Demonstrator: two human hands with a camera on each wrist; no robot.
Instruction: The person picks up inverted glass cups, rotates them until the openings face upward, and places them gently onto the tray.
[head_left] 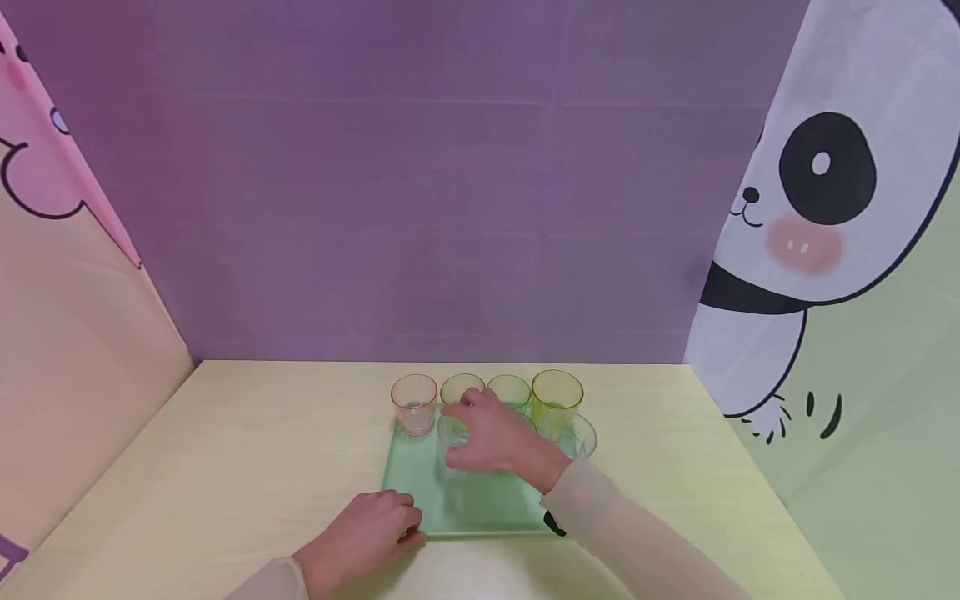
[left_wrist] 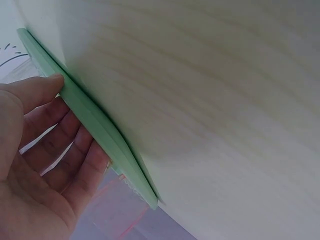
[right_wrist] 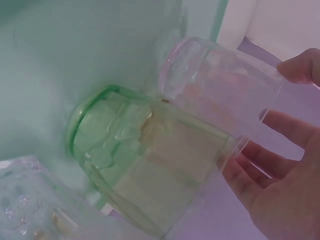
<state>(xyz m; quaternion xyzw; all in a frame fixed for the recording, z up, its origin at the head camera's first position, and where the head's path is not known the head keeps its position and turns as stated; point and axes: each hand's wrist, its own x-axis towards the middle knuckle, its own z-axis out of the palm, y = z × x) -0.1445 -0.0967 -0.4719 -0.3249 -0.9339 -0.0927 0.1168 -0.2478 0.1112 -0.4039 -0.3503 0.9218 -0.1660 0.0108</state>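
Observation:
A light green tray (head_left: pixel 457 508) carries several drinking glasses. At its front left corner is my left hand (head_left: pixel 375 533); in the left wrist view the thumb and fingertips touch the tray's edge (left_wrist: pixel 95 120). My right hand (head_left: pixel 495 437) reaches over the glasses, thumb and fingers spread about the rim of a clear glass (head_left: pixel 446 432). The right wrist view has that glass (right_wrist: pixel 220 85) tinted pinkish, the thumb tip at its rim and the other fingers across from it. Close beside it stands a green glass (right_wrist: pixel 150 155). Part of the front row is hidden behind the right hand.
Along the back stand a pink-rimmed glass (head_left: pixel 413 407), a yellow-green glass (head_left: pixel 461 385), a light green glass (head_left: pixel 510 390) and a taller yellow glass (head_left: pixel 557 393). A clear faceted glass (head_left: pixel 581 437) is at the right. A purple backdrop (head_left: pixel 450 208) rises behind the pale wooden table (head_left: pixel 285 450).

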